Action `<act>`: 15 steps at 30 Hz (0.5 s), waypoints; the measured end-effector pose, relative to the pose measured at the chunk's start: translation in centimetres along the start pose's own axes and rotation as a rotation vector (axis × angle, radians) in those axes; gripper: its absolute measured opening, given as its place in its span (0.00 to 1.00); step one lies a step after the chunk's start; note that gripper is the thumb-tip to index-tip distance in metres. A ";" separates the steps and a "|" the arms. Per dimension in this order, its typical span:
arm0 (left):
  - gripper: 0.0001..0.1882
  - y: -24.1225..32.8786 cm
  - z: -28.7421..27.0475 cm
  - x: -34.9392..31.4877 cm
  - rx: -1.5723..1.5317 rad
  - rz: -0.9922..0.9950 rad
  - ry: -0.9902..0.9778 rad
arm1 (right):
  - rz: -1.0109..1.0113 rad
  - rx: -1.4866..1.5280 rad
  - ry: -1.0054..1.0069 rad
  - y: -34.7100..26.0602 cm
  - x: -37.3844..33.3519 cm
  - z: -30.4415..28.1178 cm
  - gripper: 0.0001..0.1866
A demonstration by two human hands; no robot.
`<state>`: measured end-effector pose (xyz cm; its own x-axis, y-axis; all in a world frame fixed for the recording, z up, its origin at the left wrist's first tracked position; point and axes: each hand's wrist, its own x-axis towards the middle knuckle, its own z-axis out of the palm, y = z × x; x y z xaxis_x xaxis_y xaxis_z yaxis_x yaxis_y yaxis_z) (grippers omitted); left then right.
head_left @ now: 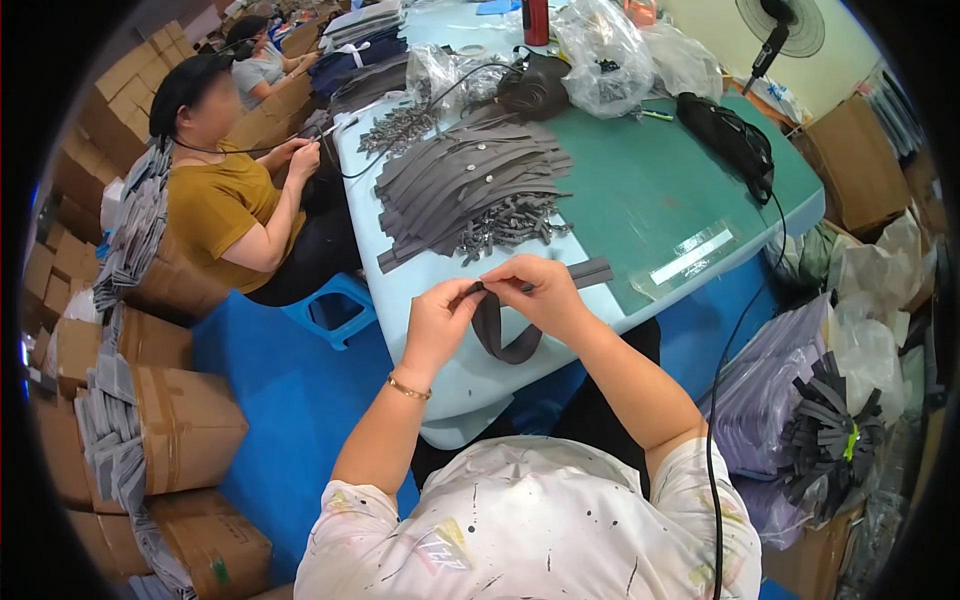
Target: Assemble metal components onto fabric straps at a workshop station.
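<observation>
Nearest, a black cable (711, 450) is draped past the right sleeve (720, 500) and led up to a black bag (728, 148) by the table's right-hand edge. If it were caught by the elbow, the bag could be tugged toward that edge.

Above the near end of the table (440, 385), a gray strip (510, 348) is held between the two hands. It is pinched by the closed fingertips of the left hand (440, 315) and of the right hand (540, 292), which meet at one spot; whether a small part is also gripped there cannot be told. Below the fingers the strip is hung in a loop, and its tail appears to be passed under the right forearm. With so small a hold, the strip could be let slip or twisted, and the tail could be trapped by the forearm.

Just beyond, small metal pieces (505, 228) are heaped against a pile of gray strips (450, 185), toward the table's left edge. Pieces could be scattered by a brushing knuckle, and strips could be dragged out of line.

Farther off, clear plastic bags (605, 60) are crowded near the far end, where small parts could be lost among the folds.
</observation>
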<state>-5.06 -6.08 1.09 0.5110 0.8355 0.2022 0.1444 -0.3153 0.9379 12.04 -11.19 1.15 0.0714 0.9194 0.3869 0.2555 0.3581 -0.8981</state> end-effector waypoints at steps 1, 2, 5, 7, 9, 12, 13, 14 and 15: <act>0.07 0.1 0.0 -0.4 -0.001 -0.005 -0.001 | 0.005 0.001 -0.001 -0.2 -0.3 0.1 0.09; 0.07 0.3 -0.1 -0.9 0.065 0.026 -0.039 | -0.041 -0.046 0.017 -0.4 -0.6 0.2 0.08; 0.07 0.0 0.0 -1.7 0.124 0.082 -0.081 | -0.086 -0.093 -0.004 0.1 -1.8 0.4 0.08; 0.07 0.5 0.1 -2.0 0.262 0.136 -0.101 | -0.033 -0.069 0.007 0.5 -2.3 0.6 0.10; 0.07 0.6 0.0 -2.0 0.366 0.248 -0.072 | -0.071 -0.092 0.014 0.3 -2.5 0.7 0.09; 0.06 1.2 0.1 -1.9 0.602 0.488 0.019 | 0.103 0.188 0.036 0.1 -2.4 1.2 0.10; 0.05 1.3 0.2 -1.8 0.731 0.613 0.079 | 0.317 0.490 0.050 0.2 -2.3 1.4 0.10; 0.05 1.3 0.3 -1.6 0.730 0.614 0.079 | 0.456 0.654 0.084 0.4 -1.9 1.4 0.11; 0.05 1.3 0.3 -1.3 0.762 0.704 0.144 | 0.453 0.653 0.086 0.8 -1.5 1.6 0.11</act>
<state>-5.29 -7.76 1.96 0.5886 0.3826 0.7121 0.3747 -0.9097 0.1791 10.63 -12.02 -0.48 0.1141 0.9920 -0.0538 -0.4309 0.0006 -0.9024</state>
